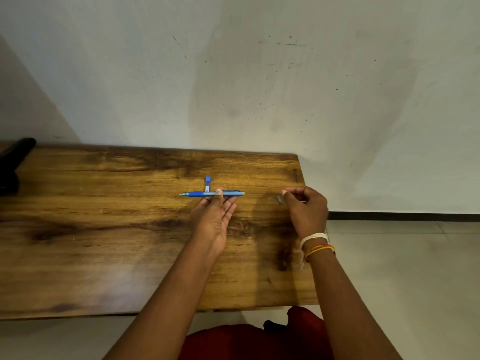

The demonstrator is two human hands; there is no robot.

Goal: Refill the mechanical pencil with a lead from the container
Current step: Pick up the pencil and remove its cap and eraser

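Observation:
My left hand (pixel 215 216) holds the blue mechanical pencil (pixel 211 194) level above the table, thumb on top, with its tip pointing left. The small blue lead container (pixel 207 183) lies on the wood just behind the pencil. My right hand (pixel 306 206) hovers to the right with thumb and forefinger pinched together; I see nothing between them. A small grey cap-like piece (pixel 279 199), blurred, sits just left of and below those fingertips, apart from them.
The wooden table (pixel 104 229) ends at its right edge just beyond my right hand, with tiled floor (pixel 402 268) below. A black object (pixel 13 162) lies at the far left. A white wall (pixel 259 74) stands directly behind the table.

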